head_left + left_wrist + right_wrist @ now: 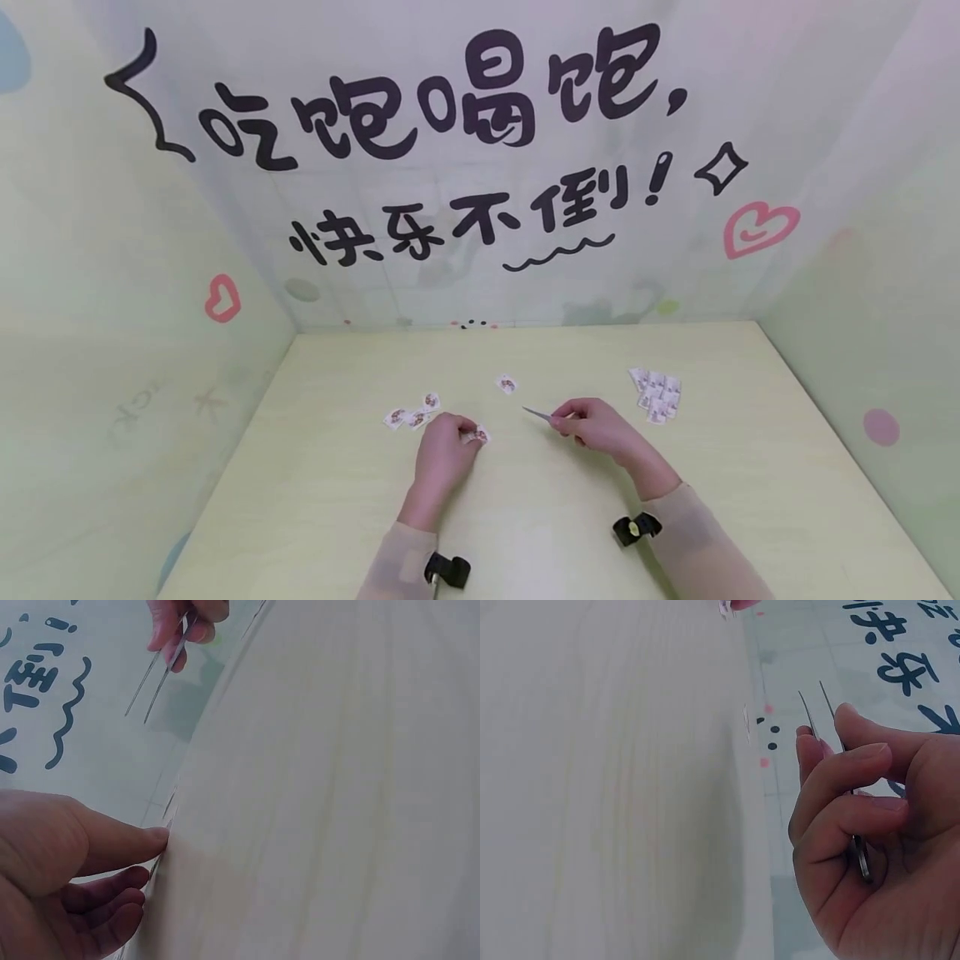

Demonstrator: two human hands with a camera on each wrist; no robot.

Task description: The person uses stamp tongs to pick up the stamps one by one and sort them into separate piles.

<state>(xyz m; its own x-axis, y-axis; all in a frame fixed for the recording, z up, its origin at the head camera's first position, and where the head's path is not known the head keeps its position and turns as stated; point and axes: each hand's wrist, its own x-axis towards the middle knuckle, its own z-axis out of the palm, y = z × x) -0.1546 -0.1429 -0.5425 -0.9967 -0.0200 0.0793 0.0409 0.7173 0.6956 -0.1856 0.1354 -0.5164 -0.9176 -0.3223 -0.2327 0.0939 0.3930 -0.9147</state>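
Observation:
In the head view my left hand [444, 457] pinches a small white card with a reddish-brown picture [481, 434] between thumb and fingers, low over the table. Its lower part is hidden behind the fingers. My right hand [596, 427] holds metal tweezers [536, 413] just above the table, pointing left. The left wrist view shows the two tweezer [155, 686] tips standing apart with nothing between them. Another picture card [507, 384] lies alone between the hands, farther back. Several similar cards [417, 419] lie beside the left hand's knuckles.
To the right, behind the right hand, several pale cards with greyish-purple pictures [656, 393] lie close together, some overlapping. The light wooden table [525, 533] is enclosed by printed cloth walls [480, 292] at the back and both sides. Each wrist carries a black strap-on camera [447, 571].

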